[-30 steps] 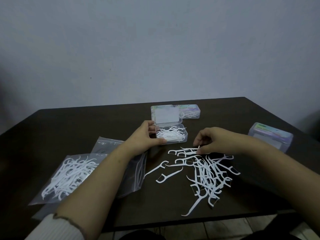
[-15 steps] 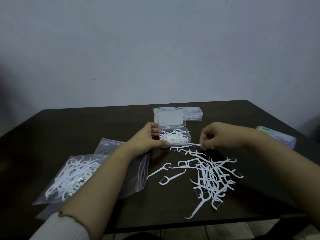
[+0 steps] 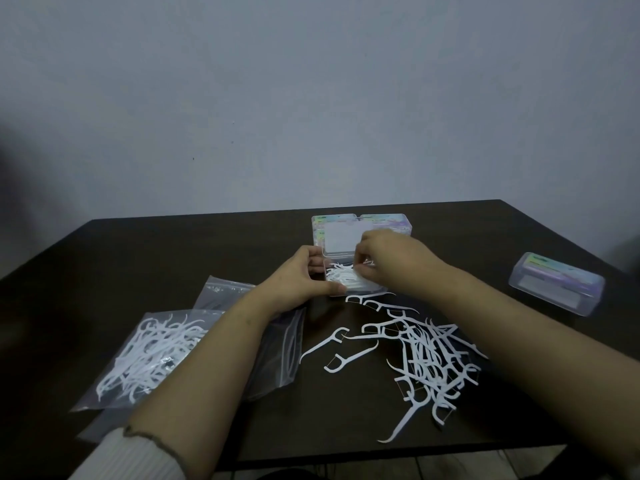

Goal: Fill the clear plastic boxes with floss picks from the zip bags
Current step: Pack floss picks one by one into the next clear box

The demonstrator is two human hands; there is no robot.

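Open box point(image 3: 349, 282): I see it at the table's middle, lid point(image 3: 341, 241) raised upright on the far side; white floss picks lie inside the tray.
Left hand point(image 3: 300, 284): I read it as gripping the box's left side; thumb curled along the near edge, fingers round the far left corner.
Right hand point(image 3: 388, 263): it sits over the tray's right part; fingertips bunched together and pointing down into the box; I cannot tell whether they pinch a pick, since the white picks below blur with them.
Loose picks point(image 3: 426, 355): a scattered pile on the table just near of the box and to the right, under my right forearm; a few single picks lie apart on the pile's left.
Full zip bag point(image 3: 152, 355): near left, flat on the table, holding a mass of picks; my left forearm crosses its right edge.
Second zip bag point(image 3: 277, 355): partly under the left forearm, right of the full bag; contents unclear.
Closed box, far point(image 3: 389, 223): directly behind the open lid, touching or just beside it.
Closed box, right point(image 3: 556, 284): well apart at the right edge, lid down.
Table point(image 3: 173, 251): dark surface; pale wall behind.
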